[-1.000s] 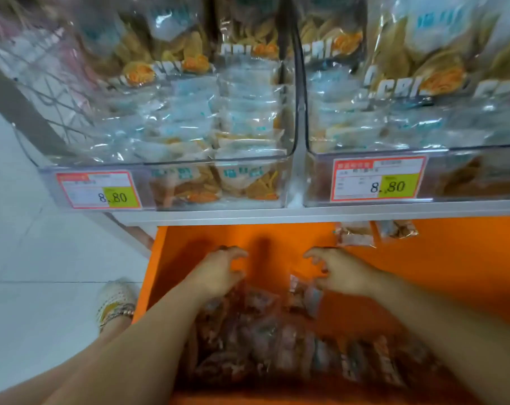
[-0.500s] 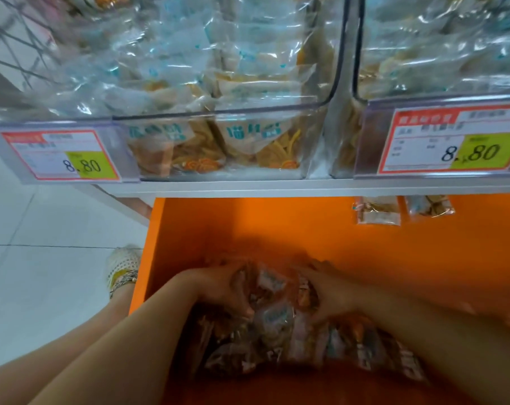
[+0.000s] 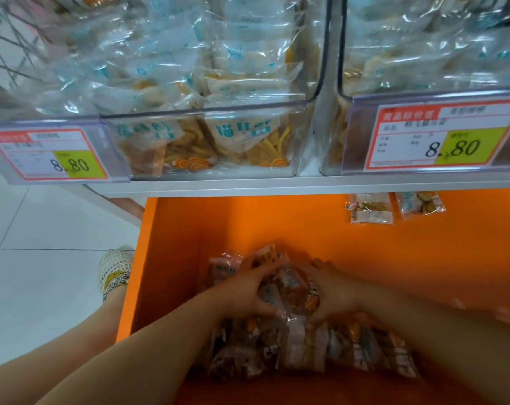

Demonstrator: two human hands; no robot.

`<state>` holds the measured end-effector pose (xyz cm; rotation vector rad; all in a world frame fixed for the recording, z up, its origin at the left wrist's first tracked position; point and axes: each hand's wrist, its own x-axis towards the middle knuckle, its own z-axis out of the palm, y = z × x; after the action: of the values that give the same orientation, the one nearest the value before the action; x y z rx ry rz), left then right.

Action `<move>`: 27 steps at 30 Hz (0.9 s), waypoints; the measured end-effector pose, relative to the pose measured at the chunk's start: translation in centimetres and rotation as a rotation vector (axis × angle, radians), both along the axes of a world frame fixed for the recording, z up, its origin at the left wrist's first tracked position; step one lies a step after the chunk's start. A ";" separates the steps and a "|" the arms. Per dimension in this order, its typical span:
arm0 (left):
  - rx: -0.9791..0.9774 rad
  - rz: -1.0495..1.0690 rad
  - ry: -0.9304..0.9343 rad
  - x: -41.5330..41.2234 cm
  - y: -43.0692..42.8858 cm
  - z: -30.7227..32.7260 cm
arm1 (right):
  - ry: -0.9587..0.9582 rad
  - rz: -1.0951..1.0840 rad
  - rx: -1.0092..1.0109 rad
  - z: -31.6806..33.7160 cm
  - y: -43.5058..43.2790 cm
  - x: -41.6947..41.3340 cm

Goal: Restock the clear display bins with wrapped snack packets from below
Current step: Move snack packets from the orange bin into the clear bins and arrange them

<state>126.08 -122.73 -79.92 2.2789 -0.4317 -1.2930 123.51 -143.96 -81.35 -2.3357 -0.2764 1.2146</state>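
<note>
We clasped a bundle of snack packets (image 3: 290, 290) between our left hand (image 3: 245, 290) and right hand (image 3: 334, 292), fingers curled round it, among loose packets (image 3: 306, 349) in the near orange drawer (image 3: 247, 223). Beyond, the left clear bin (image 3: 302, 141) and right clear bin (image 3: 332, 159) sat packed.

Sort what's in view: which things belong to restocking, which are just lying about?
Job: left hand, right hand, gripped bundle of wrapped orange snack packets, orange drawer, clear plastic display bins.
Bystanders: red-and-yellow price labels, white patterned shoe, white tiled floor.
</note>
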 end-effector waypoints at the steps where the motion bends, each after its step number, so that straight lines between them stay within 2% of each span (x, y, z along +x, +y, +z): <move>1: -0.005 0.008 -0.012 -0.1 -0.1 -0.2 | -0.002 -0.023 -0.001 -0.2 0.0 -0.1; 4: 0.029 -0.029 -0.025 -0.2 -0.4 -0.3 | -0.013 -0.088 0.013 -0.3 0.0 -0.2; 9: 0.051 -0.051 0.058 -0.6 -0.9 0.1 | 0.013 -0.185 0.101 -0.4 0.0 0.1; 17: -0.014 0.108 0.021 -1.3 -1.4 -0.4 | 0.015 -0.169 0.183 -0.4 -0.5 -0.2; 27: -0.086 0.139 -0.002 -1.5 -1.6 -0.5 | -0.109 -0.134 0.229 0.7 0.3 -0.6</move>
<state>124.57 -124.36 -80.40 2.1976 -0.3172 -1.1814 122.93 -143.71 -80.61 -2.1866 -0.2757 0.9424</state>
